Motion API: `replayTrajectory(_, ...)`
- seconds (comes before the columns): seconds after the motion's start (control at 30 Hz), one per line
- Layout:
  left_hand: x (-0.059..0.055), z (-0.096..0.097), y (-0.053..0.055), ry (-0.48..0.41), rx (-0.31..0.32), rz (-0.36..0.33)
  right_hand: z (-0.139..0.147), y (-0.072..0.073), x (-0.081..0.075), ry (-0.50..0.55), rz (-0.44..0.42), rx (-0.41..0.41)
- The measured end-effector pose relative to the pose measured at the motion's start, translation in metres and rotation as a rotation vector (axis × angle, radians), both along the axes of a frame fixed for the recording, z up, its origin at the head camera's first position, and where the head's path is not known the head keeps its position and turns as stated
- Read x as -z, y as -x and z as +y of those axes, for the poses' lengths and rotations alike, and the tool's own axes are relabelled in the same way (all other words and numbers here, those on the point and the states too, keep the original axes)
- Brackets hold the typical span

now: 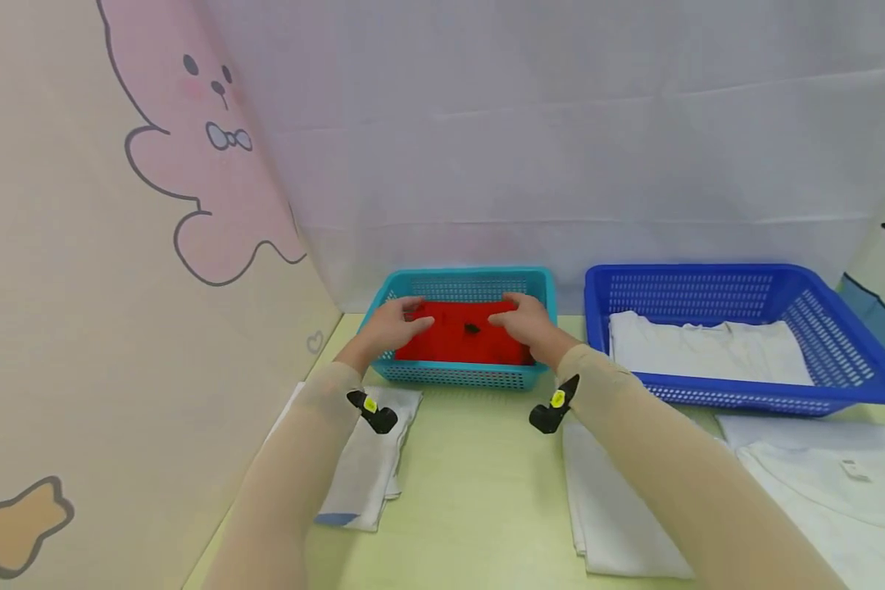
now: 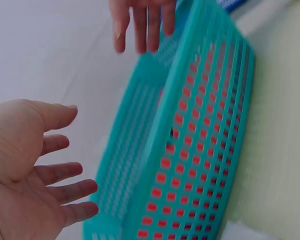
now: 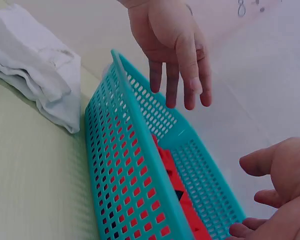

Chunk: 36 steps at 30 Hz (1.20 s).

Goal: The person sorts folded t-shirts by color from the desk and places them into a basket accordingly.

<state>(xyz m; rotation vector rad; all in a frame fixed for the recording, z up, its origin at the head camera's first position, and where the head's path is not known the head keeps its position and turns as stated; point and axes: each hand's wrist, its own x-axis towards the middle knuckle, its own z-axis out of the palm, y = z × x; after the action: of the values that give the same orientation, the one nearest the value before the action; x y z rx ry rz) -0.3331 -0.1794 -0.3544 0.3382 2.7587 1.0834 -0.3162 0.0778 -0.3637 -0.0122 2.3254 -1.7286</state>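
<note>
A red cloth with a small dark mark lies inside the teal basket near the back wall. Over the basket's left part is my left hand, fingers spread and relaxed, holding nothing. My right hand hovers above the right part, its fingers loosely extended and bare. In the left wrist view, the left hand is raised beside the basket rim, palm showing. The right wrist view has the right hand at the lower right, apart from the red cloth.
A blue basket holding white folded clothing stands to the right. Folded white cloth lies at the left, under the left forearm. More white garments cover the right side of the pale yellow table. Curtained walls border the left and back.
</note>
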Motion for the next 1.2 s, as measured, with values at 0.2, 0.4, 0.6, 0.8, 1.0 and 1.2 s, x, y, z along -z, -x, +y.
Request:
replayTrajectory(0.2,-0.013,0.022,-0.047,-0.065,0.139,0.062,0.035,-0.034,-0.022,0.020,0.082,-0.117)
replayTrajectory(0.4,-0.006,0.047,-0.096,-0.171,0.231,0.046,0.096,-0.080,-0.043,-0.047,0.191,-0.145)
replayTrajectory(0.6,0.013,0.070,-0.135,-0.098,0.283,0.096,0.155,-0.129,-0.042,-0.160,0.237,-0.097)
replayTrajectory(0.8,0.038,0.095,-0.159,0.058,0.311,0.142,0.206,-0.168,-0.010,-0.323,0.218,-0.054)
replayTrajectory(1.0,0.060,0.120,-0.171,0.142,0.353,0.127,0.234,-0.190,0.021,-0.437,0.226,-0.053)
replayTrajectory(1.2,0.076,0.150,-0.180,0.324,0.390,0.096,0.238,-0.203,0.049,-0.610,0.304,-0.093)
